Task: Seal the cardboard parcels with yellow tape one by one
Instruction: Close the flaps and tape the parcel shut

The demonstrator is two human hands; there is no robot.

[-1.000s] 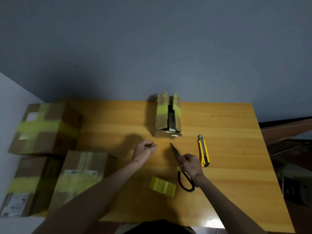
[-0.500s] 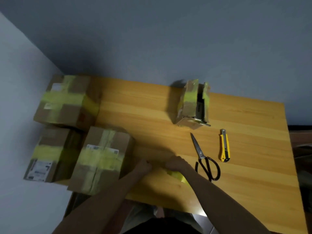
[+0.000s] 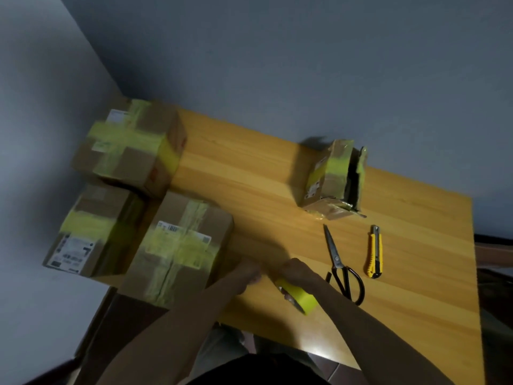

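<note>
Presently gripping yellow tape roll (image 3: 301,300) in curled right hand (image 3: 298,273), left hand (image 3: 248,272) just beside, closure unreadable through blur; liable to crease if peeled hastily, cardboard parcel (image 3: 180,245) just leftward.

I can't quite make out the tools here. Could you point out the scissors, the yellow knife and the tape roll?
scissors (image 3: 334,252): head view, on the blades just above the pivot.
yellow knife (image 3: 374,251): head view, middle of its handle.
tape roll (image 3: 299,295): head view, on its yellow outer band.
</note>
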